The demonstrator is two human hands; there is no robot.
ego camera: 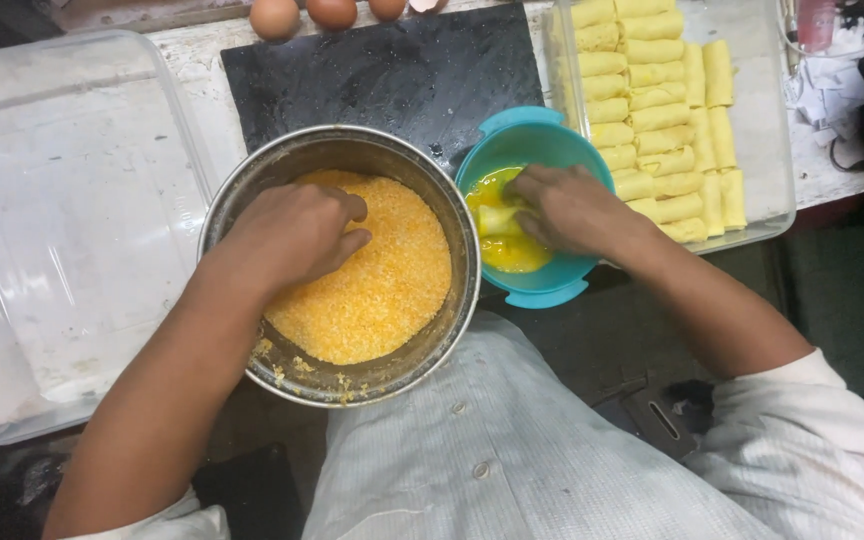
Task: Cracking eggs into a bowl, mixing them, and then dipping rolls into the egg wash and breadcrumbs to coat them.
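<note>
Black slab [392, 70], left hand [292, 235] curled in gritty crumbs [382, 290], right hand [567, 205] gripping soft roll [497, 217] in egg.

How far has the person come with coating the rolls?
Done: nothing coated shows; the left tray looks bare. In hand: the right hand dips one roll in the egg bowl, and the left hand works in the crumbs. Left: many rolls wait in the right tray.
</note>
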